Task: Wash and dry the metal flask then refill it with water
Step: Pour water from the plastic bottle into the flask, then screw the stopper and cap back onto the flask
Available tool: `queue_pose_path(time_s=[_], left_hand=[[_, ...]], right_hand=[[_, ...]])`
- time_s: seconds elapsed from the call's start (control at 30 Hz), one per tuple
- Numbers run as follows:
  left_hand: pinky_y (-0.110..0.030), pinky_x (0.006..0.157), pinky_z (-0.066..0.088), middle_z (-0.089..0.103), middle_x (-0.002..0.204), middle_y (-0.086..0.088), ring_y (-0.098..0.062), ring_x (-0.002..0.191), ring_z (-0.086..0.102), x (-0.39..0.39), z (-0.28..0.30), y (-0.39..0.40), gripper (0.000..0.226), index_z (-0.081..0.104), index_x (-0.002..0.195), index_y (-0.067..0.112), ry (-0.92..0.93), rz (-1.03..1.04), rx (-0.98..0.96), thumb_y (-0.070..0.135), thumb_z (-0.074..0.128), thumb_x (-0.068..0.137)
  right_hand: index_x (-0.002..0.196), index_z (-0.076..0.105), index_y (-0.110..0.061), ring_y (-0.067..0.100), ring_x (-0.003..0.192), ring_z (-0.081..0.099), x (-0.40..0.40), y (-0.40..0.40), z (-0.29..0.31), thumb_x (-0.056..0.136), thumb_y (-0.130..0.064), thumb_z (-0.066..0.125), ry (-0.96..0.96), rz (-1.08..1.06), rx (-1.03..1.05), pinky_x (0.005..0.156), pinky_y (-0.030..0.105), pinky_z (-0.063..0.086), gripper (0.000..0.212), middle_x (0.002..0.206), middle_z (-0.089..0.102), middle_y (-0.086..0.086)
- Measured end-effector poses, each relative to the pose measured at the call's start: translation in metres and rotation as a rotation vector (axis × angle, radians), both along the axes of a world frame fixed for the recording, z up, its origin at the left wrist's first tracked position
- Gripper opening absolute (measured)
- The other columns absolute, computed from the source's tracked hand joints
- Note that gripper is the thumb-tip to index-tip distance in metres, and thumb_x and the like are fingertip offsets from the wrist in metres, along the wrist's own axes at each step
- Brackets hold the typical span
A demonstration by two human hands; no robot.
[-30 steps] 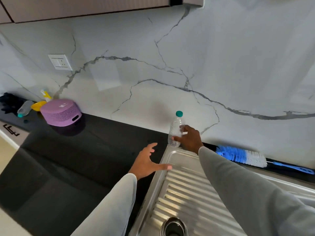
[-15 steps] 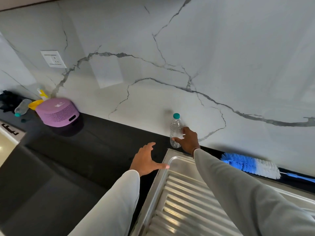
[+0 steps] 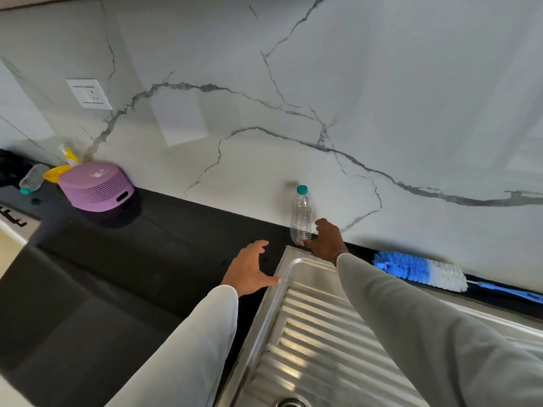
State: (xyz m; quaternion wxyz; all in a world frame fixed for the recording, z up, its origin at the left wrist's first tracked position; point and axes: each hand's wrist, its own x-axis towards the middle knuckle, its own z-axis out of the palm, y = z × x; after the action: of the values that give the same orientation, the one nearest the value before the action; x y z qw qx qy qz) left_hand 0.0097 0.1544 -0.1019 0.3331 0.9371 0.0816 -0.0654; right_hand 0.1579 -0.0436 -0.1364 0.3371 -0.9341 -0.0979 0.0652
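The clear bottle (image 3: 300, 218) stands capped, nearly empty, by the wall; right hand (image 3: 326, 240) fingers loose beside it; left hand (image 3: 250, 271) spread wide over the bench (image 3: 164, 248) edge.

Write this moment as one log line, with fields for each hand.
right hand: open, fingertips at clear plastic bottle with teal cap, upright on black counter | left hand: open, empty

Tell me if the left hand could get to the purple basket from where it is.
Probably yes. The left hand hovers open over bare black counter, nothing lying between it and the purple basket, though it looks a long stretch leftward.
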Motion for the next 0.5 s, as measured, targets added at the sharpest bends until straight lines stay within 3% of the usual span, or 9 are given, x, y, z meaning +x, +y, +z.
queue_pose_path(time_s=[0.17,0.33,0.43,0.5], left_hand=[[-0.036,0.11,0.043,0.05,0.144,0.005,-0.016,0.133,0.047,-0.027,0.003,0.001,0.091,0.038,0.15,0.027,0.019,-0.079,-0.002,0.026,0.088,0.074],[-0.03,0.101,0.046,0.058,0.133,0.004,-0.017,0.126,0.054,-0.067,-0.004,0.002,0.085,0.042,0.147,0.022,0.098,-0.16,-0.136,0.013,0.086,0.075],[-0.019,0.089,0.049,0.062,0.125,0.005,-0.019,0.121,0.058,-0.093,-0.011,-0.003,0.077,0.046,0.14,0.024,0.146,-0.229,-0.184,0.004,0.083,0.075],[-0.016,0.088,0.049,0.063,0.125,0.002,-0.017,0.118,0.059,-0.112,-0.016,-0.006,0.078,0.047,0.138,0.024,0.183,-0.262,-0.207,0.001,0.085,0.074]], right_hand=[[0.129,0.052,-0.005,0.032,0.117,0.059,-0.039,-0.032,0.015,0.079,-0.03,0.085,-0.002,0.131,-0.102,0.097,0.036,0.047,0.065,0.126,0.062,0.014],[0.12,0.063,-0.008,0.025,0.108,0.064,-0.096,-0.065,0.036,0.076,-0.026,0.088,0.065,0.252,-0.194,0.096,0.032,0.049,0.053,0.118,0.067,0.01],[0.121,0.064,-0.01,0.022,0.108,0.064,-0.14,-0.084,0.044,0.077,-0.026,0.087,0.131,0.327,-0.295,0.097,0.031,0.049,0.052,0.118,0.068,0.006],[0.123,0.064,-0.012,0.02,0.108,0.064,-0.169,-0.095,0.048,0.076,-0.025,0.088,0.187,0.369,-0.344,0.094,0.028,0.048,0.054,0.118,0.068,0.004]])
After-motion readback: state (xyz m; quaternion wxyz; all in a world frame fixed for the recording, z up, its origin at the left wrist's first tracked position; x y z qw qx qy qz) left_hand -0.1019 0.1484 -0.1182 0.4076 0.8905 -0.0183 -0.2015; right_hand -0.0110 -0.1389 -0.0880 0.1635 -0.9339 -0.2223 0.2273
